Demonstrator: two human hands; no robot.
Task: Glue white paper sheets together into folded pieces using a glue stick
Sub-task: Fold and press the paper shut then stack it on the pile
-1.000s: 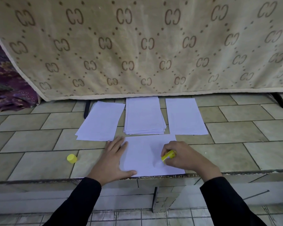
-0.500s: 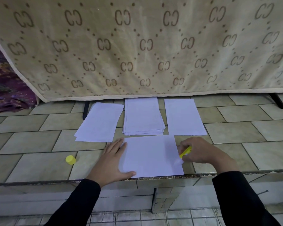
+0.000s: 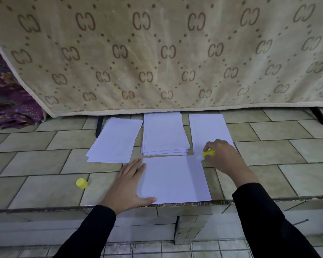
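A white sheet (image 3: 175, 179) lies flat near the front edge of the tiled surface. My left hand (image 3: 128, 185) rests flat on its left edge, fingers straight. My right hand (image 3: 225, 157) grips a yellow glue stick (image 3: 208, 153), whose white tip touches the sheet's far right corner. Behind it sit a stack of white sheets (image 3: 164, 134) in the middle, a folded piece (image 3: 115, 140) on the left and another white piece (image 3: 210, 132) on the right. The yellow cap (image 3: 81, 183) lies on the tiles to the left.
A beige patterned cloth (image 3: 157, 53) hangs right behind the papers. Purple fabric (image 3: 7, 95) lies at the far left. The tiled surface (image 3: 35, 164) ends in a worn front edge (image 3: 175, 203) with a drop to a lower floor.
My right hand has carried the glue stick from the middle of the sheet out to the right and up to its far right corner. The left hand has stayed put.
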